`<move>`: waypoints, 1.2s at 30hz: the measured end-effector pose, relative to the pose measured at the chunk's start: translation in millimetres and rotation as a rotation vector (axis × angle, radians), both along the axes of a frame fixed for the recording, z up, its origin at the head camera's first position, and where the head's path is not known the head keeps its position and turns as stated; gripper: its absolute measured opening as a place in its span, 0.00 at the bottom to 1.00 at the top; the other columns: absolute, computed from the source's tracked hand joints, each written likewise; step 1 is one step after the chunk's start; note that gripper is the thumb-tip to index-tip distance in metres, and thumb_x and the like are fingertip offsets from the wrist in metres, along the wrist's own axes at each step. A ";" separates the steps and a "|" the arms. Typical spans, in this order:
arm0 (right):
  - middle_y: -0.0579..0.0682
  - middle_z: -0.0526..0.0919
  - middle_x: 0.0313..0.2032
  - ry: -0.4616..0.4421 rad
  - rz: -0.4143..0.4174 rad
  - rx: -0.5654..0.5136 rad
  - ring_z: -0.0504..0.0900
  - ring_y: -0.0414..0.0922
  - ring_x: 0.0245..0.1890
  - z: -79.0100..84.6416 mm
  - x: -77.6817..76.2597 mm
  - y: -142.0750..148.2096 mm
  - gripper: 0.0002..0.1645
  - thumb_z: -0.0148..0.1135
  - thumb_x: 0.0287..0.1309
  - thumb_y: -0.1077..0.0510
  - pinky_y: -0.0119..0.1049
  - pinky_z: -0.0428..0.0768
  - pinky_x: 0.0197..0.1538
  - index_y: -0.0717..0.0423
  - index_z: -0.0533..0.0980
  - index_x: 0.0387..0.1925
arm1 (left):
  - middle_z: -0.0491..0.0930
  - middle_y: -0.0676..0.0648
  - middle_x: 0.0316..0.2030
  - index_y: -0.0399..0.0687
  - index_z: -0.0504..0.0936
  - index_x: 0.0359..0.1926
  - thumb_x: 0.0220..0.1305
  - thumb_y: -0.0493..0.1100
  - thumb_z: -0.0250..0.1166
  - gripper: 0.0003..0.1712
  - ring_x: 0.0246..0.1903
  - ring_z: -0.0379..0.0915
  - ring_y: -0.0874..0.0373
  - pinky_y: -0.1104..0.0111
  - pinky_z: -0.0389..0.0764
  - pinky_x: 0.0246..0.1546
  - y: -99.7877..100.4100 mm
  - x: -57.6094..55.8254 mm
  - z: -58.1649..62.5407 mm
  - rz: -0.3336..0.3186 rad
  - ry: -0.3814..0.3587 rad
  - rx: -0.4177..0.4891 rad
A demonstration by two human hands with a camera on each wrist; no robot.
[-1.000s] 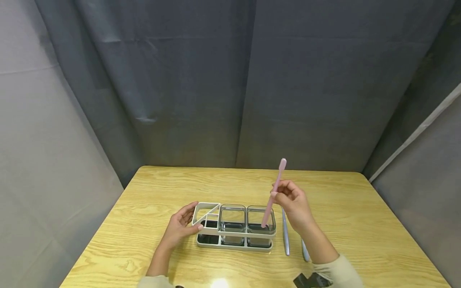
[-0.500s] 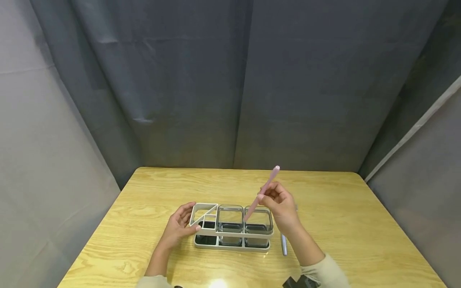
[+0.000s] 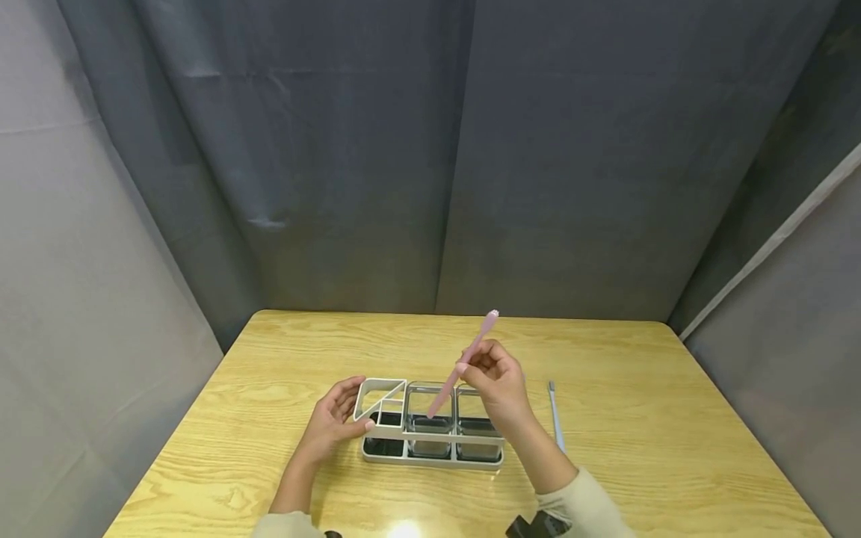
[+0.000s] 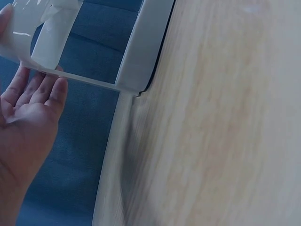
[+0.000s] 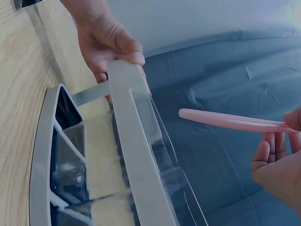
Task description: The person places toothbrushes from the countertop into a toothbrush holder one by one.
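Note:
My right hand (image 3: pixel 499 388) pinches a pink toothbrush (image 3: pixel 440 397) by the middle of its handle, between thumb and fingers. The brush is tilted, bristle head up and to the right, its handle end over the left clear cup (image 3: pixel 429 450). In the right wrist view the handle end (image 5: pixel 197 115) is in the air, apart from the holder. With my left hand (image 3: pixel 329 427) I grip the left end of a white toothbrush holder (image 3: pixel 430 462), thumb in front and fingers behind. Two clear cups stand in the holder; my right hand partly covers the right cup (image 3: pixel 477 451).
A blue toothbrush (image 3: pixel 555 418) lies on the wooden table (image 3: pixel 673 448) to the right, its lower end near my right forearm. A small tip of another thing shows beside my right hand. Grey curtains (image 3: pixel 350 187) close off the back and sides.
My right hand has moved left with the pink toothbrush, from over the right cup to over the left one. The brush has tilted more. My left hand keeps its grip on the holder.

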State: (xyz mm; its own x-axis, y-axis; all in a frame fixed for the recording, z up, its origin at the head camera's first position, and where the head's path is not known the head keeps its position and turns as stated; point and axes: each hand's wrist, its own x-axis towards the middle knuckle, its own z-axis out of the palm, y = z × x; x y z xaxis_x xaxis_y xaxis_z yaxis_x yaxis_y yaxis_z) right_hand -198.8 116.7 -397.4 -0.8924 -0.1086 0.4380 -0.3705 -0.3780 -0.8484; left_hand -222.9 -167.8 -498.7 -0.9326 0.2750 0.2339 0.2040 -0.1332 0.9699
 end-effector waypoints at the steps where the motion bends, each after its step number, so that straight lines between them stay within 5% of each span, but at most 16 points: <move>1: 0.51 0.73 0.36 0.000 0.001 -0.001 0.73 0.41 0.35 -0.1 -0.4 -2.0 0.09 0.56 0.55 0.74 0.26 0.76 0.38 0.62 0.69 0.36 | 0.65 0.32 0.59 0.32 0.62 0.62 0.43 0.25 0.69 0.43 0.60 0.58 0.37 0.65 0.61 0.60 0.1 -0.1 0.1 0.000 0.001 0.001; 10: 0.51 0.74 0.35 -0.008 0.027 -0.074 0.74 0.42 0.35 -7.5 -1.5 -20.3 0.11 0.57 0.55 0.74 0.26 0.76 0.38 0.59 0.68 0.33 | 0.67 0.32 0.58 0.31 0.63 0.62 0.43 0.25 0.70 0.42 0.59 0.58 0.35 0.66 0.63 0.59 0.7 -0.1 -0.3 0.004 0.021 -0.014; 18: 0.53 0.73 0.35 -0.054 -0.004 -0.021 0.74 0.43 0.35 -16.2 -4.9 -32.3 0.08 0.60 0.55 0.70 0.27 0.76 0.39 0.66 0.68 0.34 | 0.67 0.32 0.58 0.32 0.63 0.62 0.45 0.27 0.70 0.41 0.59 0.57 0.33 0.66 0.64 0.59 1.0 0.2 -1.2 -0.007 0.028 -0.024; 30: 0.58 0.77 0.36 -0.091 -0.060 0.225 0.76 0.44 0.32 -27.9 -13.0 -43.9 0.11 0.61 0.58 0.64 0.29 0.76 0.35 0.71 0.74 0.38 | 0.67 0.32 0.58 0.33 0.63 0.62 0.45 0.27 0.70 0.41 0.59 0.58 0.34 0.66 0.63 0.59 2.3 -0.9 -3.8 0.001 0.030 -0.022; 36: 0.58 0.78 0.34 -0.121 -0.037 0.299 0.74 0.42 0.31 -12.8 -5.0 -49.4 0.06 0.60 0.55 0.71 0.29 0.75 0.34 0.72 0.74 0.35 | 0.68 0.34 0.57 0.35 0.64 0.62 0.44 0.27 0.71 0.42 0.59 0.59 0.35 0.66 0.64 0.59 2.1 -1.3 -4.9 0.005 0.023 -0.014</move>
State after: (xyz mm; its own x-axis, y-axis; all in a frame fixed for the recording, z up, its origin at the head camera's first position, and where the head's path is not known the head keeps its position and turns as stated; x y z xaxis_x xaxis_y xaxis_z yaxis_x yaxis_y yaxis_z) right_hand -203.8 67.2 -410.2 -0.9419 -0.1832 0.2816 -0.2685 -0.0933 -0.9587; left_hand -224.2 -165.7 -503.6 -0.9285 0.2735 0.2513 0.2266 -0.1189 0.9667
